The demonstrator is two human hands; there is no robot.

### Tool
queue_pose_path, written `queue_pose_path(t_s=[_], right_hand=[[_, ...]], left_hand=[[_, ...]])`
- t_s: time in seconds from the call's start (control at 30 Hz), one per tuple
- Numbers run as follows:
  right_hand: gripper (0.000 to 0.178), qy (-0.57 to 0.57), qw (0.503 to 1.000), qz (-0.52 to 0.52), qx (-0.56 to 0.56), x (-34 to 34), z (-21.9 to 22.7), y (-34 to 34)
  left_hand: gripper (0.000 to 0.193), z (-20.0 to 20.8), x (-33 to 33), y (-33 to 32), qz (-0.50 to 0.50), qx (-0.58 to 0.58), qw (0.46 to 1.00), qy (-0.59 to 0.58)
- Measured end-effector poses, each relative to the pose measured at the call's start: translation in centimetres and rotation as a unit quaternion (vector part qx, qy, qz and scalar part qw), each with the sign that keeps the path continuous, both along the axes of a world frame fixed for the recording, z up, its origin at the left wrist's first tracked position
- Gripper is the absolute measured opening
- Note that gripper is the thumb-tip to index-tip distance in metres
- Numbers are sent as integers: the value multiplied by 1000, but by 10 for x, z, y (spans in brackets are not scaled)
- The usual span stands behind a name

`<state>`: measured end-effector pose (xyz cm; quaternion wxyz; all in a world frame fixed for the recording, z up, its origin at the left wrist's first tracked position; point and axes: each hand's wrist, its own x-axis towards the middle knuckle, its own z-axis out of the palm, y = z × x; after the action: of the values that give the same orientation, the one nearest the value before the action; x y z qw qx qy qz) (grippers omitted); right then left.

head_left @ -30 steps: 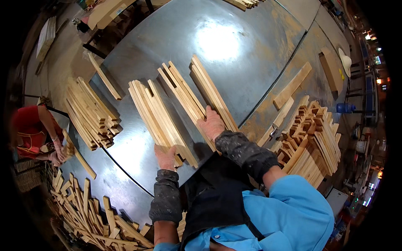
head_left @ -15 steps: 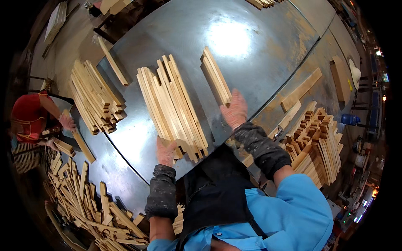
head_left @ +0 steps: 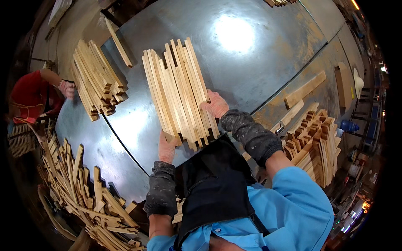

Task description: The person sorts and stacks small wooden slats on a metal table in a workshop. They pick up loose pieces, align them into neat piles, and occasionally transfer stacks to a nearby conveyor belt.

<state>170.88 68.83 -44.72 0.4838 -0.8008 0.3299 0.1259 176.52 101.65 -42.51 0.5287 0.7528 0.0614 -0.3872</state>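
Flanking a bundle (head_left: 178, 92) of pale, straight-grained slats, two hands touch its sides on a steel table (head_left: 268, 46) in front of me. The slats are long, narrow and square-edged, lying side by side, with ragged ends where some reach further than others. Smooth grey metal shines with a round white glare, and brownish dust clouds its right part.

The left hand (head_left: 167, 148) sits at the bundle's near left corner, thumb up; its fingers are hidden, so I cannot tell how closed it is. The right hand (head_left: 216, 104) bears on the outermost right slat, near its lower half; whether it grips or only presses, I cannot tell. Dark, paint-flecked cuffs (head_left: 162, 188) cover both forearms, below a blue cloth shirt (head_left: 289, 205) and black apron (head_left: 215, 180).

Counting around the table: one second bundle (head_left: 97, 79) to the left, with one lone slat (head_left: 118, 42) beyond it; one tangled heap (head_left: 83, 184) at lower left, too jumbled to number; one stepped stack (head_left: 316, 146) of wood at right, near two flat boards (head_left: 305, 89). One pale hat (head_left: 358, 83) and one blue jug (head_left: 350, 126) stand out further right. One co-worker (head_left: 31, 94) in red bends at far left, one hand near the second bundle.
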Motion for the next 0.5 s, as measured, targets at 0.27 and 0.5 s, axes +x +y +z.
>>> queue_pose_path(t_s=[0.27, 0.5], right_hand=[[81, 10, 998, -58, 22, -7, -16, -16], [78, 16, 998, -48, 35, -3, -11, -23]], left_hand=[[82, 12, -43, -16, -142, 227, 902, -340], [83, 25, -78, -55, -291, 227, 853, -369]])
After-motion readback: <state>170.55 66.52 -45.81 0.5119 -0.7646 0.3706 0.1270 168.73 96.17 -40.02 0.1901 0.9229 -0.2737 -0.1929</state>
